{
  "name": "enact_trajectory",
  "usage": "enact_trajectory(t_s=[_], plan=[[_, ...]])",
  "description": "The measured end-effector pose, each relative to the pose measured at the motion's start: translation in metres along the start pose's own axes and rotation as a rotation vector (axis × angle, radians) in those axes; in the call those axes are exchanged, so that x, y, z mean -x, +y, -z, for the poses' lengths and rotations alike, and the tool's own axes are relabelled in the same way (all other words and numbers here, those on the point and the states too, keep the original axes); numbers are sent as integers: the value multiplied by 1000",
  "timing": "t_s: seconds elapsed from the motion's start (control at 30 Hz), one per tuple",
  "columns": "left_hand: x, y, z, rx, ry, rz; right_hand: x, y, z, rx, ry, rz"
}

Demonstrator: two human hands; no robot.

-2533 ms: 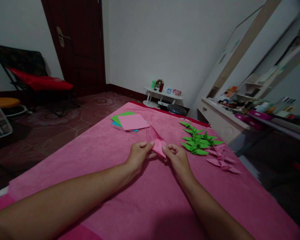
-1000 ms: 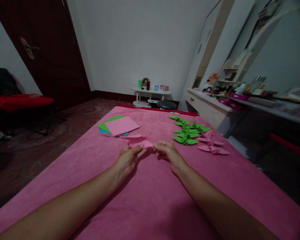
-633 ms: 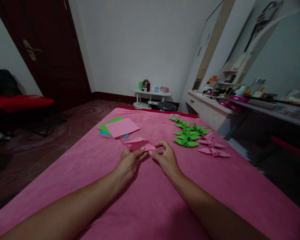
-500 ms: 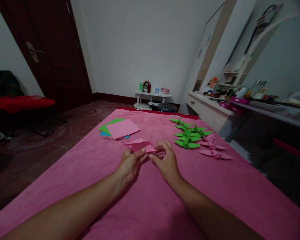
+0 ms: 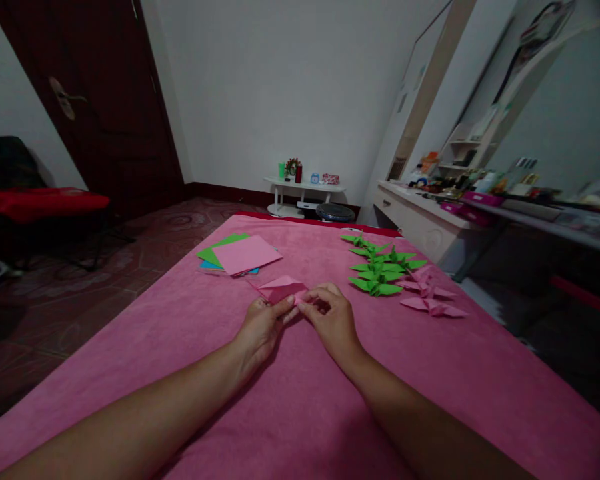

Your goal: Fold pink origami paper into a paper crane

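A partly folded sheet of pink origami paper [image 5: 282, 288] is held between both hands, just above the pink cloth [image 5: 290, 400]. My left hand [image 5: 266, 323] grips its near left side, thumb on top and fingers underneath. At the paper's right end, my right hand [image 5: 332, 313] pinches the edge between thumb and fingers. The two hands' fingertips nearly meet, and they hide part of the folds. Beyond the left hand lies a stack of square papers, with a pink sheet [image 5: 248, 255] on top and a green sheet [image 5: 219, 250] showing below.
Several folded green paper cranes [image 5: 377, 285] stand right of my hands, beside pink cranes [image 5: 434, 306]. A white side table [image 5: 305, 187] is by the far wall. A cluttered dressing table [image 5: 425, 210] runs along the right, and a chair with red fabric [image 5: 40, 203] is at left.
My right thumb and fingers have closed in on the paper's right end, covering more of it. The left hand keeps its hold. The view has shifted very slightly.
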State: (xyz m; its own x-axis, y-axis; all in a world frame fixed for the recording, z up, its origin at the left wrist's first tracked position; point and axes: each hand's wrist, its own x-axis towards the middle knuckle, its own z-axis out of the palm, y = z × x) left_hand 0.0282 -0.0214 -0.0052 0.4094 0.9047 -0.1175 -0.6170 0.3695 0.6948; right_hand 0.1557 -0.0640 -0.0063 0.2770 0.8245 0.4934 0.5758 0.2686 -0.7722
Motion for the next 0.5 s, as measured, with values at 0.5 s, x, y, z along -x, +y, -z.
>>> enact_trajectory(t_s=[0.5], plan=[[3, 0, -1, -14, -27, 16, -3, -1, 3, 19, -60, 28]])
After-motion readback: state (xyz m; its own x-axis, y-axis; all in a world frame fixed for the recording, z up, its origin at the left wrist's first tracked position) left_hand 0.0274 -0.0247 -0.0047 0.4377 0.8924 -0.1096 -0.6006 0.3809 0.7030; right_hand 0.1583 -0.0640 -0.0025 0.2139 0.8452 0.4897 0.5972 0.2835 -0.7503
